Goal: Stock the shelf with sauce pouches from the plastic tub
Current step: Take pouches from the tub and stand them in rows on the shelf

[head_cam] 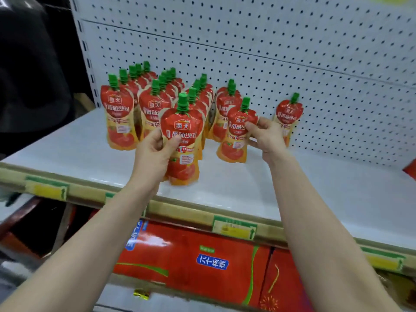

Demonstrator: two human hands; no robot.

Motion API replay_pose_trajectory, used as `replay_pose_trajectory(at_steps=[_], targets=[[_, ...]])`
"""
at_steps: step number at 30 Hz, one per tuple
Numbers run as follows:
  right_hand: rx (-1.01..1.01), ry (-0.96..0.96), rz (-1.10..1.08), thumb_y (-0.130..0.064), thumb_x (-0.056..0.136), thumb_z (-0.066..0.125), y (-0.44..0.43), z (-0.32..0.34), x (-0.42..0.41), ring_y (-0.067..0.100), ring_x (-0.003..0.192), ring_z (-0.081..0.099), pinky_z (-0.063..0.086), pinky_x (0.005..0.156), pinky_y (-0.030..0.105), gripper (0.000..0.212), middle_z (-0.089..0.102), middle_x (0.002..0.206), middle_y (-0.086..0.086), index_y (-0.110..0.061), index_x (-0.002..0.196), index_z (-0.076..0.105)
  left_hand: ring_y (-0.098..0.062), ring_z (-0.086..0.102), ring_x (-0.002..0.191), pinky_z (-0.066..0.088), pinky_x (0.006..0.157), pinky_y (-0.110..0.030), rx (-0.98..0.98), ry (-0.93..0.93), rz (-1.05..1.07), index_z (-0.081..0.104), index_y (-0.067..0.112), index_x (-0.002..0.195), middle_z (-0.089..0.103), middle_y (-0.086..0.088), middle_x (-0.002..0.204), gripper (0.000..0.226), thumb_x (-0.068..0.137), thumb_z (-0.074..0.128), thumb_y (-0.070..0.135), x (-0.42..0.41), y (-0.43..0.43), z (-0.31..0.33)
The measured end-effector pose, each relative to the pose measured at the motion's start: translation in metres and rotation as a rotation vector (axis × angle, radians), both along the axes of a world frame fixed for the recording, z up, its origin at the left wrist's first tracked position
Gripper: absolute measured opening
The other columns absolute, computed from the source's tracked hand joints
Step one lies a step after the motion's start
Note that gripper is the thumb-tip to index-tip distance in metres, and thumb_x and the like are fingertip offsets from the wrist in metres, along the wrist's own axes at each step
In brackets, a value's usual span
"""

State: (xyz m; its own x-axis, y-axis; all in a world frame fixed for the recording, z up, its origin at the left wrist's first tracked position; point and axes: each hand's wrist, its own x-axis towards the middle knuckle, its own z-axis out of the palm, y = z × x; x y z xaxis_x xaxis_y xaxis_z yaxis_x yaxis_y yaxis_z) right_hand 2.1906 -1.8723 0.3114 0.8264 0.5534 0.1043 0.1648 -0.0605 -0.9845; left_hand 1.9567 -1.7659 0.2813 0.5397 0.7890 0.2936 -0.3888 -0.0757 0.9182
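Red and orange sauce pouches with green caps stand on a white shelf (292, 190). My left hand (153, 152) grips one pouch (183, 140) by its left side, upright near the shelf's front. My right hand (267, 136) pinches another pouch (236, 136) at its right shoulder; its base rests on the shelf. Behind them several pouches (139, 97) stand in rows running towards the pegboard. A single pouch (288, 115) stands alone at the right by the pegboard. The plastic tub is out of view.
A white pegboard back panel (315, 64) closes the shelf behind. Price labels (234, 228) sit along the shelf's front rail. Red cartons (191, 260) fill the level below. A red object (410, 170) peeks in at the right edge. A dark shape lies at the far left.
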Motion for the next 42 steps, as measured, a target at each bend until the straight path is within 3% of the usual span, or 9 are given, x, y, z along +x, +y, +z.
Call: replay_pose_trajectory(at_steps=[4, 9, 16, 19, 22, 26, 32, 39, 42], targets=[[0.014, -0.001, 0.048, -0.007, 0.096, 0.058, 0.030, -0.001, 0.015, 0.013, 0.076, 0.065, 0.058, 0.061, 0.022, 0.015, 0.066, 0.086, 0.006, 0.002, 0.109, 0.060, -0.011, 0.070, 0.097, 0.054, 0.078, -0.022, -0.004, 0.019, -0.012, 0.064, 0.017, 0.113, 0.075, 0.004, 0.102, 0.021, 0.093, 0.059, 0.012, 0.013, 0.006, -0.003], [-0.036, -0.003, 0.012, -0.015, 0.095, 0.062, 0.062, -0.003, 0.031, 0.026, 0.091, 0.070, 0.059, 0.087, 0.046, 0.015, 0.070, 0.090, 0.007, -0.004, 0.105, 0.064, -0.011, 0.069, 0.099, 0.055, 0.079, -0.023, -0.014, 0.020, -0.028, 0.065, 0.018, 0.110, 0.075, 0.003, 0.103, 0.019, 0.093, 0.059, 0.012, 0.023, 0.008, -0.004], [-0.054, 0.000, 0.021, -0.017, 0.095, 0.063, 0.071, -0.003, 0.036, 0.023, 0.092, 0.070, 0.058, 0.088, 0.050, 0.012, 0.071, 0.094, 0.003, -0.013, 0.106, 0.064, -0.012, 0.070, 0.099, 0.055, 0.080, -0.024, -0.040, 0.029, -0.052, 0.065, 0.019, 0.110, 0.075, 0.003, 0.104, 0.019, 0.092, 0.060, 0.014, 0.029, 0.008, -0.007], [-0.065, -0.095, -0.035, -0.016, 0.092, 0.065, 0.058, 0.006, 0.031, 0.017, 0.094, 0.067, 0.058, 0.088, 0.043, 0.031, 0.067, 0.106, 0.001, -0.016, 0.121, 0.055, -0.013, 0.069, 0.101, 0.056, 0.084, -0.028, -0.040, 0.043, -0.065, 0.065, 0.018, 0.111, 0.074, 0.001, 0.105, 0.020, 0.092, 0.060, 0.016, 0.031, 0.006, -0.009], [0.002, -0.291, -0.110, -0.025, 0.092, 0.066, 0.028, 0.026, 0.005, 0.014, 0.095, 0.065, 0.057, 0.080, 0.035, 0.021, 0.065, 0.100, -0.005, -0.021, 0.111, 0.060, -0.014, 0.069, 0.102, 0.055, 0.085, -0.029, -0.046, 0.052, -0.088, 0.064, 0.018, 0.112, 0.074, 0.001, 0.106, 0.021, 0.092, 0.061, 0.017, 0.034, 0.002, -0.010], [-0.118, -0.249, 0.357, -0.040, 0.095, 0.060, -0.006, 0.040, -0.049, 0.014, 0.082, 0.069, 0.054, 0.065, 0.028, 0.028, 0.074, 0.097, 0.006, -0.015, 0.101, 0.070, -0.012, 0.069, 0.100, 0.055, 0.082, -0.026, -0.049, 0.053, -0.128, 0.065, 0.021, 0.110, 0.074, 0.003, 0.104, 0.019, 0.092, 0.061, 0.018, 0.043, -0.009, -0.010], [-0.072, -0.302, 0.296, -0.012, 0.092, 0.067, -0.024, 0.028, -0.054, 0.015, 0.078, 0.069, 0.056, 0.063, 0.024, 0.012, 0.076, 0.091, 0.007, -0.009, 0.102, 0.073, -0.015, 0.068, 0.104, 0.055, 0.086, -0.029, -0.019, 0.070, -0.190, 0.064, 0.014, 0.116, 0.073, -0.002, 0.109, 0.025, 0.090, 0.063, 0.015, 0.051, -0.026, -0.016], [-0.010, -0.295, 0.106, -0.011, 0.094, 0.064, -0.032, 0.029, -0.027, 0.010, 0.074, 0.070, 0.056, 0.063, 0.022, 0.009, 0.075, 0.085, 0.001, -0.011, 0.096, 0.073, -0.009, 0.059, 0.111, 0.045, 0.084, -0.013, 0.266, 0.449, -0.063, 0.056, 0.019, 0.130, 0.061, 0.006, 0.126, 0.042, 0.089, 0.066, 0.018, 0.051, -0.025, -0.036], [0.004, -0.297, 0.058, -0.010, 0.094, 0.063, -0.022, 0.021, -0.018, 0.005, 0.071, 0.070, 0.057, 0.061, 0.022, 0.009, 0.074, 0.081, -0.002, -0.012, 0.092, 0.072, -0.015, 0.054, 0.120, 0.042, 0.095, -0.022, 0.408, 0.581, -0.108, 0.051, 0.017, 0.136, 0.055, 0.001, 0.136, 0.044, 0.093, 0.060, 0.015, 0.059, -0.027, -0.040]])
